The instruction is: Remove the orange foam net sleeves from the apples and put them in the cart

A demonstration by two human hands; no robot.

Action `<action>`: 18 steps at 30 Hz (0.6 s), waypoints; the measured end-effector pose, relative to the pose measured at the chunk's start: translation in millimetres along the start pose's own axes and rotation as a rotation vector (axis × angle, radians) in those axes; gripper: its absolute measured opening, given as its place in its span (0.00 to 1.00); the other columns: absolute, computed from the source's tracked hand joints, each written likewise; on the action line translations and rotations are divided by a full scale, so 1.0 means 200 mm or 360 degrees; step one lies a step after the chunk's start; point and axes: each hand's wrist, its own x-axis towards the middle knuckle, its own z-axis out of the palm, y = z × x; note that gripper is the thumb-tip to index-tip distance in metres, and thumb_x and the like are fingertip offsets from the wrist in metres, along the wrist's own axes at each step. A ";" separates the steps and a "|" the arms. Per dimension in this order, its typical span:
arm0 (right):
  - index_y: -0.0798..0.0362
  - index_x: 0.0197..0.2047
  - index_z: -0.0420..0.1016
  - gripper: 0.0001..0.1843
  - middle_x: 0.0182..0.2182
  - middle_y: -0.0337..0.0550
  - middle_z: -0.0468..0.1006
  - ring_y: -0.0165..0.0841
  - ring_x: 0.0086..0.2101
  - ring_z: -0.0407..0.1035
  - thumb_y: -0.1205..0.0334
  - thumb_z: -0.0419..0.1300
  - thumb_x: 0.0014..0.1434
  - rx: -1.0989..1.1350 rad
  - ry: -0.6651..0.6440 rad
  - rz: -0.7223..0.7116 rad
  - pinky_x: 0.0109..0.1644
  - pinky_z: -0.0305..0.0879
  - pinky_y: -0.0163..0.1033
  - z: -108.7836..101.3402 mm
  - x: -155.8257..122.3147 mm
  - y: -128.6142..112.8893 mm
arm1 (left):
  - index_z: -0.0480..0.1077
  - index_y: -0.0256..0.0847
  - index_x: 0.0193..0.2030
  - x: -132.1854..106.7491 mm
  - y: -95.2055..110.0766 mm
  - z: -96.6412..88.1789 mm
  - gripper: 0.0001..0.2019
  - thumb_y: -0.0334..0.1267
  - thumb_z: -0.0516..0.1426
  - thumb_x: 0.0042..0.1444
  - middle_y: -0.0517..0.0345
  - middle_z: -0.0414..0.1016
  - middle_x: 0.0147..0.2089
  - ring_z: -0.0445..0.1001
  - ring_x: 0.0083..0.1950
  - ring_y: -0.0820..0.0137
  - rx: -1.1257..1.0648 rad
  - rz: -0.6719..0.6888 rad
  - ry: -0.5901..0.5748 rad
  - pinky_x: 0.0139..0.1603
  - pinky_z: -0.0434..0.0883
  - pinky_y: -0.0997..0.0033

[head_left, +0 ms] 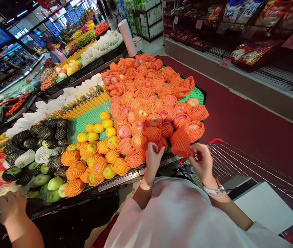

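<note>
My right hand [202, 161] pinches the lower end of an orange foam fruit net [180, 140], at the near right corner of the apple display. Whether an apple sits inside that net I cannot tell. To its left, my left hand [153, 159] hovers at the display's front edge, fingers curled with a gap to the thumb and nothing visible between them. It is nearest to a netted apple [151, 133]. Red apples [139, 126] in orange foam nets lie heaped beyond both hands, some with their tops showing.
Yellow-orange fruit [96, 163], partly netted, lies left of the apples, beside dark-netted fruit [50, 132] and green fruit [55, 183]. Another person's hand [13, 206] reaches in at the lower left. A shopping cart [229, 155] holding a white box [266, 206] stands at my right. Snack shelves [239, 65] line the aisle.
</note>
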 end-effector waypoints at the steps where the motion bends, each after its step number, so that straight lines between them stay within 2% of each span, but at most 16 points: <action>1: 0.47 0.45 0.74 0.16 0.39 0.43 0.73 0.35 0.35 0.69 0.74 0.59 0.55 -0.0053 -0.0038 -0.0057 0.35 0.68 0.41 0.02 0.00 -0.01 | 0.61 0.41 0.24 -0.01 0.00 -0.01 0.24 0.60 0.56 0.56 0.65 0.58 0.21 0.58 0.24 0.75 -0.0035 -0.0142 -0.0224 0.28 0.57 0.73; 4: 0.47 0.44 0.74 0.15 0.38 0.44 0.74 0.36 0.37 0.71 0.73 0.57 0.57 -0.0113 -0.0128 -0.0140 0.36 0.69 0.42 0.10 0.00 -0.04 | 0.57 0.41 0.15 -0.06 0.04 -0.05 0.32 0.64 0.48 0.60 0.63 0.55 0.15 0.57 0.20 0.76 -0.0351 -0.0374 -0.1110 0.27 0.59 0.71; 5: 0.47 0.45 0.74 0.14 0.38 0.44 0.73 0.36 0.37 0.71 0.73 0.57 0.57 -0.0115 -0.0110 -0.0134 0.36 0.69 0.42 0.12 0.00 -0.04 | 0.60 0.40 0.16 -0.09 0.06 -0.06 0.31 0.63 0.48 0.61 0.61 0.59 0.16 0.60 0.21 0.75 -0.0486 -0.0379 -0.1297 0.28 0.62 0.71; 6: 0.47 0.45 0.74 0.14 0.38 0.44 0.73 0.36 0.38 0.71 0.72 0.57 0.58 -0.0105 -0.0071 -0.0119 0.37 0.69 0.42 0.15 -0.01 -0.05 | 0.64 0.39 0.19 -0.11 0.08 -0.06 0.29 0.60 0.50 0.61 0.58 0.64 0.19 0.64 0.23 0.73 -0.0585 -0.0339 -0.1368 0.32 0.65 0.70; 7: 0.47 0.45 0.74 0.14 0.39 0.44 0.72 0.36 0.39 0.70 0.72 0.57 0.58 -0.0081 -0.0019 -0.0101 0.38 0.70 0.42 0.17 -0.02 -0.06 | 0.68 0.38 0.23 -0.13 0.10 -0.07 0.25 0.57 0.52 0.61 0.56 0.69 0.23 0.68 0.28 0.72 -0.0636 -0.0267 -0.1317 0.36 0.68 0.70; 9: 0.48 0.46 0.73 0.14 0.39 0.44 0.72 0.36 0.40 0.70 0.72 0.57 0.59 -0.0025 0.0057 -0.0056 0.40 0.70 0.43 0.20 -0.04 -0.08 | 0.73 0.38 0.30 -0.14 0.12 -0.05 0.19 0.52 0.54 0.62 0.53 0.73 0.34 0.72 0.38 0.68 -0.0579 -0.0097 -0.0973 0.44 0.71 0.68; 11: 0.48 0.47 0.72 0.14 0.38 0.44 0.72 0.36 0.40 0.69 0.72 0.57 0.59 0.0048 0.0050 -0.0006 0.40 0.70 0.43 0.23 -0.06 -0.09 | 0.75 0.40 0.36 -0.14 0.12 -0.03 0.17 0.50 0.54 0.63 0.51 0.74 0.44 0.73 0.48 0.65 -0.0448 0.0061 -0.0571 0.53 0.70 0.64; 13: 0.48 0.48 0.71 0.15 0.38 0.44 0.71 0.35 0.37 0.68 0.72 0.56 0.59 0.0150 -0.0020 0.0035 0.37 0.69 0.42 0.25 -0.08 -0.10 | 0.76 0.42 0.42 -0.12 0.09 -0.01 0.17 0.50 0.52 0.64 0.49 0.73 0.52 0.71 0.56 0.63 -0.0384 0.0170 -0.0348 0.60 0.69 0.60; 15: 0.48 0.48 0.69 0.16 0.37 0.42 0.70 0.33 0.34 0.67 0.72 0.56 0.58 0.0275 -0.0104 0.0055 0.34 0.68 0.39 0.27 -0.08 -0.11 | 0.76 0.42 0.43 -0.10 0.07 -0.01 0.17 0.49 0.51 0.66 0.49 0.73 0.53 0.70 0.58 0.62 -0.0356 0.0249 -0.0303 0.63 0.67 0.57; 18: 0.48 0.48 0.66 0.16 0.34 0.40 0.67 0.31 0.31 0.64 0.72 0.54 0.57 0.0436 -0.0186 0.0053 0.30 0.67 0.36 0.29 -0.07 -0.13 | 0.76 0.41 0.35 -0.07 0.03 -0.03 0.16 0.48 0.52 0.64 0.52 0.75 0.41 0.72 0.46 0.64 -0.0439 0.0170 -0.0481 0.54 0.71 0.60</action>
